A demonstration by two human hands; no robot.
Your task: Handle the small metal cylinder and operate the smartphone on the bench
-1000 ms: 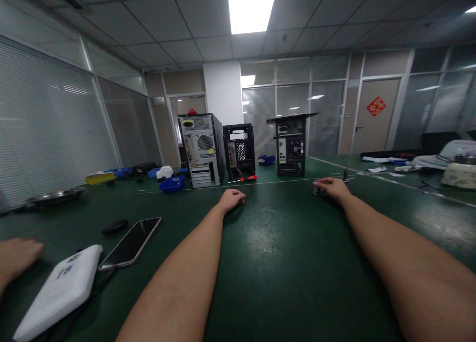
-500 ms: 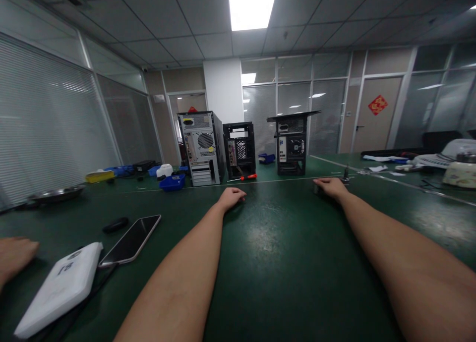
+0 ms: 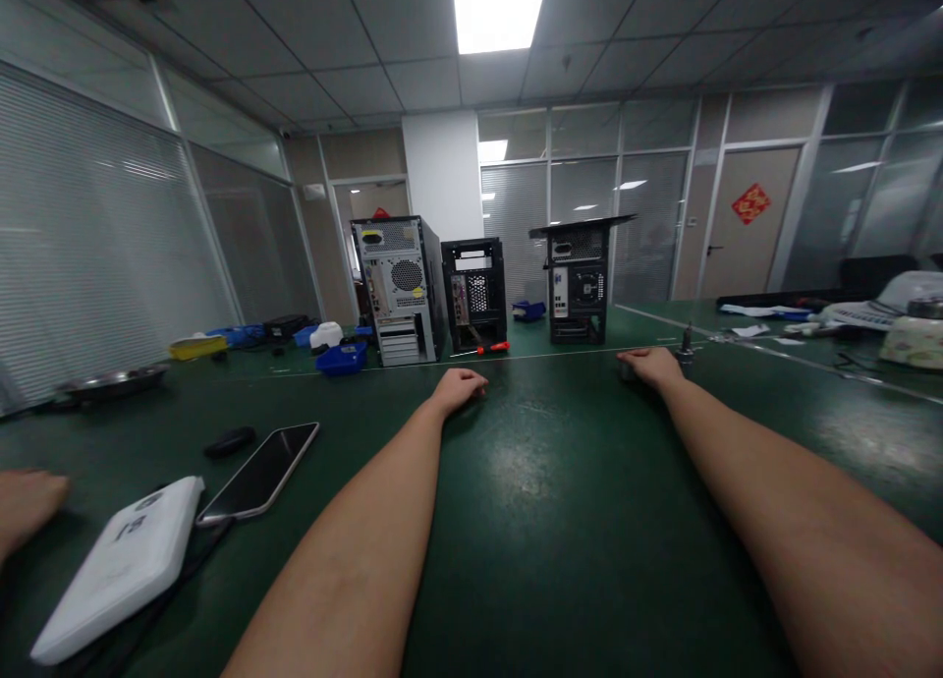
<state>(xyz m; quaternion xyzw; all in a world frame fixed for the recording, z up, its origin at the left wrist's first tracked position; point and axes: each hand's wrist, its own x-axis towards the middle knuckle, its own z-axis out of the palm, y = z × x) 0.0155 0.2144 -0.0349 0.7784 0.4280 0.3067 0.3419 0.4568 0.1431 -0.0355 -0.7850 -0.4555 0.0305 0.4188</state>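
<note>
My left hand [image 3: 458,390] rests on the green table [image 3: 545,521] with its fingers curled in, and nothing shows in them. Ahead of it lies a red-handled screwdriver [image 3: 492,349]. Farther right, my right hand [image 3: 652,366] is closed, thumb and fingers together, on a small greyish thing [image 3: 626,371] at table level. The fingers cover most of that thing, so I cannot tell its kind. Just behind my right hand stands a small dark metal object [image 3: 687,347] with a thin upright tip.
Three computer cases stand across the back: a tall one [image 3: 402,290], a smaller black one [image 3: 472,295] and one with a raised panel [image 3: 579,280]. At left are a phone [image 3: 261,474], a white power bank [image 3: 122,570], a mouse [image 3: 230,442], a blue tray [image 3: 343,359] and another person's hand [image 3: 33,506].
My right hand has shifted very slightly left. My left hand stays in place. The other person's hand at the left edge has drawn back a little.
</note>
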